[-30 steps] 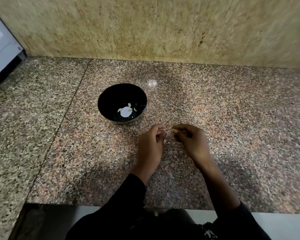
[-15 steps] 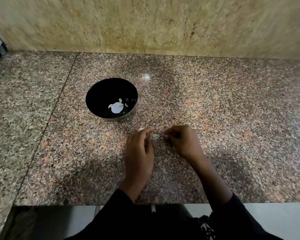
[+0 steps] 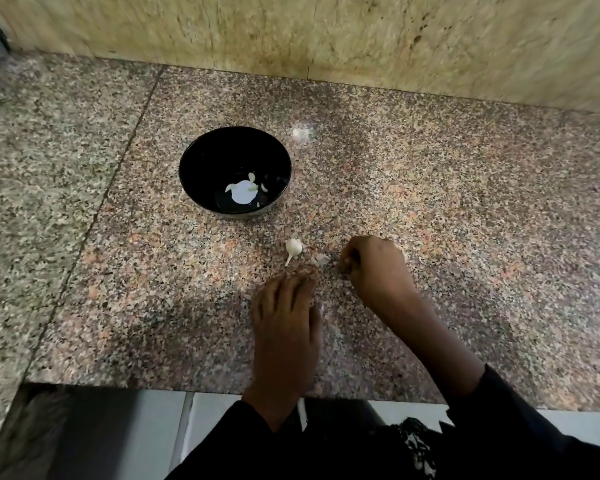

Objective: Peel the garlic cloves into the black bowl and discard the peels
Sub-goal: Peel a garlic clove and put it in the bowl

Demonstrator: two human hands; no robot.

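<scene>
Garlic, small white stemmed piece (image 3: pixel 293 247), now lies released on speckled granite counter (image 3: pixel 465 202) near glossy black bowl (image 3: pixel 201 161). Left hand (image 3: pixel 284 317) flat, relaxed; right hand (image 3: pixel 374 265) curled, contents unclear. Peeling continues.

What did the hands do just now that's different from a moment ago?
The left hand drew back toward the person and now lies flat on the counter, no longer meeting the right hand. A garlic piece and a bit of peel now lie bare on the counter between the hands and the black bowl. The bowl and the white bits inside it stayed put.
</scene>
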